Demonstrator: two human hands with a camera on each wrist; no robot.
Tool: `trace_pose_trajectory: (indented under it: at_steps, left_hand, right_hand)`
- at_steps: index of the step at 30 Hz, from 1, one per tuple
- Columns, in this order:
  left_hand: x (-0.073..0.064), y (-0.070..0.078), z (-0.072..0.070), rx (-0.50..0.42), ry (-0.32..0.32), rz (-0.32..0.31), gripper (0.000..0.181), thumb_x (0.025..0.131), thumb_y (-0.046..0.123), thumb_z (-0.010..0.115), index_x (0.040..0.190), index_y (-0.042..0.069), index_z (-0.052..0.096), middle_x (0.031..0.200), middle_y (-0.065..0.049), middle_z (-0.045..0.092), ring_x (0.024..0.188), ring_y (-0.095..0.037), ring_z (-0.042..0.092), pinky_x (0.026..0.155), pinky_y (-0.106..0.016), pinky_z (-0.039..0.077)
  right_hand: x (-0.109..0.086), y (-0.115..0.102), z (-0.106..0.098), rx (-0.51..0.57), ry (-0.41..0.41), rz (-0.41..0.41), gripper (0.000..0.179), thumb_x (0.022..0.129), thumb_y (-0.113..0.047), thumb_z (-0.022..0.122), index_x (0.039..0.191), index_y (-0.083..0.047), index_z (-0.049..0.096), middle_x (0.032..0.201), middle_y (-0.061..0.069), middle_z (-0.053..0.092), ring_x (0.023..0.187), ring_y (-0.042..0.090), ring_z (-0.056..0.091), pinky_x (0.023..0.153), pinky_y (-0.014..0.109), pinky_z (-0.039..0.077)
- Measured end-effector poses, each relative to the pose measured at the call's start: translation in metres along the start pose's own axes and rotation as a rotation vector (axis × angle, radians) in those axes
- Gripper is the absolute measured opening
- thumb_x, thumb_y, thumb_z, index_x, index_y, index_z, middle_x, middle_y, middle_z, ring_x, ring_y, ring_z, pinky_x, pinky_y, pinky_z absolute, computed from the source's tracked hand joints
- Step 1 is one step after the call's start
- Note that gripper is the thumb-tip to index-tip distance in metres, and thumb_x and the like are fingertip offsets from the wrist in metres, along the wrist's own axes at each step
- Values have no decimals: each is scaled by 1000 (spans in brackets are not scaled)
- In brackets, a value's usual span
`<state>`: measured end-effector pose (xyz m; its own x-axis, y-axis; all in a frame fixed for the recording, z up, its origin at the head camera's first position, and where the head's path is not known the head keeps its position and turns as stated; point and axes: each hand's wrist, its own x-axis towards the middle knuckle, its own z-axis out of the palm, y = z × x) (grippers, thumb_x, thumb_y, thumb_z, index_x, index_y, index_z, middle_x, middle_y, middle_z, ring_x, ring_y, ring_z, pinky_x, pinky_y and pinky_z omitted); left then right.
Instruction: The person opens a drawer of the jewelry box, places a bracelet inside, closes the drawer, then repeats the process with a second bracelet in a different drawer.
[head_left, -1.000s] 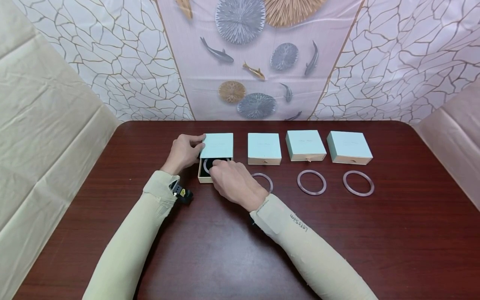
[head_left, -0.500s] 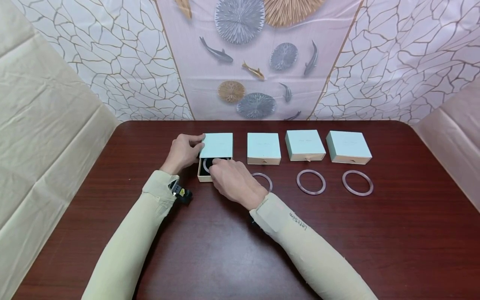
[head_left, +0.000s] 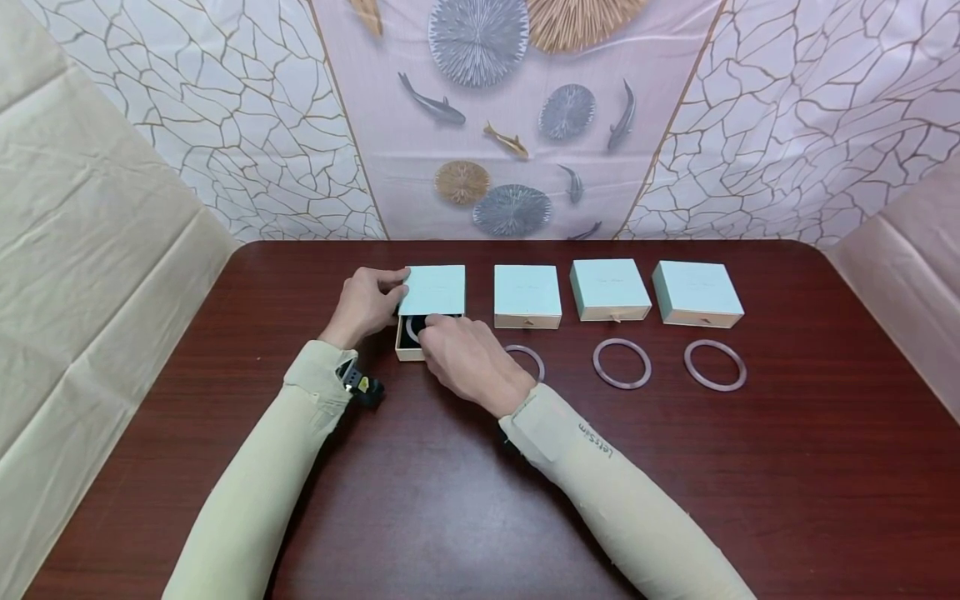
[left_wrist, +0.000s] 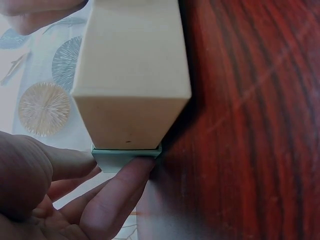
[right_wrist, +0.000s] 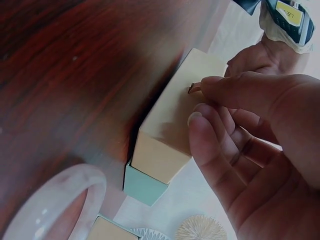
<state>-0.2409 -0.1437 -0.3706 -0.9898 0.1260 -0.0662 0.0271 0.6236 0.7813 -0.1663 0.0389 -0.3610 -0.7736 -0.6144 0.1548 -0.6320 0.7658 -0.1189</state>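
Observation:
The leftmost jewelry box has a pale mint sleeve (head_left: 432, 289) and a cream drawer (head_left: 409, 354), partly slid out toward me. A pale lilac bangle (head_left: 410, 331) lies on the drawer's dark lining, half hidden. My left hand (head_left: 362, 305) grips the sleeve at its left side; in the left wrist view, thumb and fingers hold the mint end (left_wrist: 117, 160). My right hand (head_left: 474, 360) is at the drawer's front. In the right wrist view its fingertips hold the small ribbon tab (right_wrist: 193, 88), while another fingertip lies close to the drawer face (right_wrist: 175, 115).
More mint boxes stand to the right: one box (head_left: 527, 287), another box (head_left: 611, 283) and an end box (head_left: 698, 287). Before them lie a bangle (head_left: 536, 357) partly behind my right wrist, a middle bangle (head_left: 623, 385) and a right bangle (head_left: 716, 387). Dark wooden table (head_left: 420, 517).
The drawer has slid slightly inward, away from me, so a little less of the dark lining and bangle shows. My left hand has stayed on the sleeve.

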Motion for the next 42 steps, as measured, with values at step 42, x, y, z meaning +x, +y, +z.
trace_pose_trajectory:
  at_steps: [42]
  left_hand:
    - [-1, 0, 0, -6, -5, 17, 39, 106, 17, 56, 145, 14, 58, 143, -14, 62, 72, -23, 68, 71, -35, 62]
  right_hand:
    - [2, 0, 2, 6, 19, 26, 30, 94, -2, 63, 66, -14, 62, 80, 2, 59, 61, 20, 59, 52, 32, 51]
